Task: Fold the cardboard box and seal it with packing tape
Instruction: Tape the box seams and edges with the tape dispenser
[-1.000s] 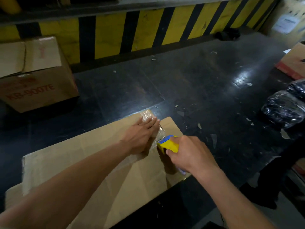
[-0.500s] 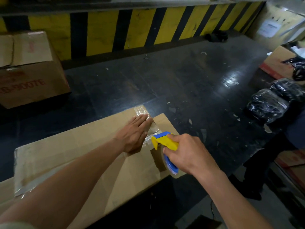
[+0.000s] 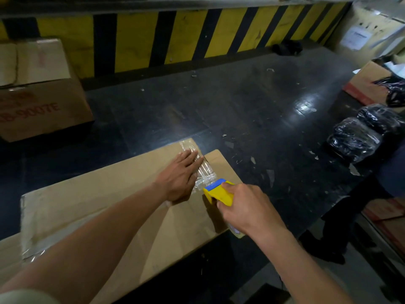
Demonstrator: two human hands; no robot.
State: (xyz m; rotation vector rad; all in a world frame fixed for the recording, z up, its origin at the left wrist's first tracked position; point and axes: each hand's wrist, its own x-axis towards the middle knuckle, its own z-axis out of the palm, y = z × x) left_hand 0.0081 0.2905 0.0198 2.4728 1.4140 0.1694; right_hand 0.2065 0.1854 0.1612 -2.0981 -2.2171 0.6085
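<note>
A dark, glossy worktable [image 3: 252, 110], scuffed and littered with small scraps of tape and paper, carries everything here. Near the front lies a flattened cardboard box [image 3: 114, 200], stretching from the left edge toward the middle, with clear packing tape [image 3: 203, 170] along its far right end. At the far left stands a closed brown carton [image 3: 41, 93] with red print, at the right edge sit shiny black plastic-wrapped bundles [image 3: 359, 134] with another carton [image 3: 366, 84] beyond them, and a dark lump [image 3: 287, 48], perhaps cloth, rests at the far side.
</note>
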